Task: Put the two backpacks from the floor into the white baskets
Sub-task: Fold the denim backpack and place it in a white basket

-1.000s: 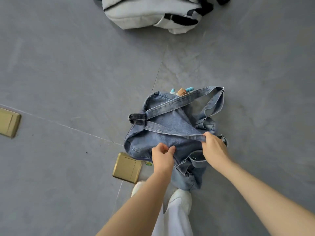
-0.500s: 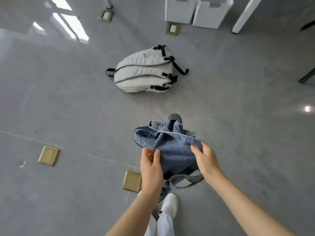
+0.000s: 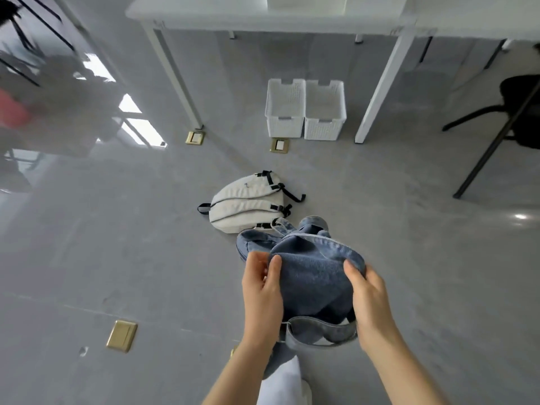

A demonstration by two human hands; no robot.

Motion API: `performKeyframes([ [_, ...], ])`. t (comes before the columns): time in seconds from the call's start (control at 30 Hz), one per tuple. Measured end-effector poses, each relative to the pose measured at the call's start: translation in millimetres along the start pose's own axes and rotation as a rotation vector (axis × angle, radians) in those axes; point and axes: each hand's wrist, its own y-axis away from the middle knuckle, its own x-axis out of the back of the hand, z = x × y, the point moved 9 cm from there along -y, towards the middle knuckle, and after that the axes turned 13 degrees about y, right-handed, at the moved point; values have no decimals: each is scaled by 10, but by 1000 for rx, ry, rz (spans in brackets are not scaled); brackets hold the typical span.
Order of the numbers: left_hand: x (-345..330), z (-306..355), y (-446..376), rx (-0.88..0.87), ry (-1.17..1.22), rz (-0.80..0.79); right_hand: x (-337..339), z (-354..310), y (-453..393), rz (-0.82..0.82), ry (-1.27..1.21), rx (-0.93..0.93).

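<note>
Head cam: both hands have the denim backpack (image 3: 309, 276) up off the floor, left hand (image 3: 261, 296) pinching its left edge, right hand (image 3: 372, 305) gripping the right. The white backpack (image 3: 248, 204) lies on the floor just beyond. Two white baskets (image 3: 305, 109) sit side by side farther off, under a white table (image 3: 204, 13).
</note>
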Motion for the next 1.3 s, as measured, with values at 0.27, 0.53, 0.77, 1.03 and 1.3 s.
performKeyframes([
  [0.27, -433, 696, -740, 22, -74, -152, -15, -855, -400, -42, -67, -37],
  [0.53, -1106, 867, -1683, 205, -61, -89, 45, -1532, -1277, -19, -157, -58],
  [0.77, -1714, 470, -2752, 567, 33, 67, 18, -2074, -2427, -157, -105, -96],
  [1.03, -2505, 93, -3497, 896, 153, 205, -9, -3079, -3782, -392, 16, -39],
  [1.3, -3240, 153, -4514, 1179, 490, 87, -405, -3932, -4768, -619, 219, 41],
])
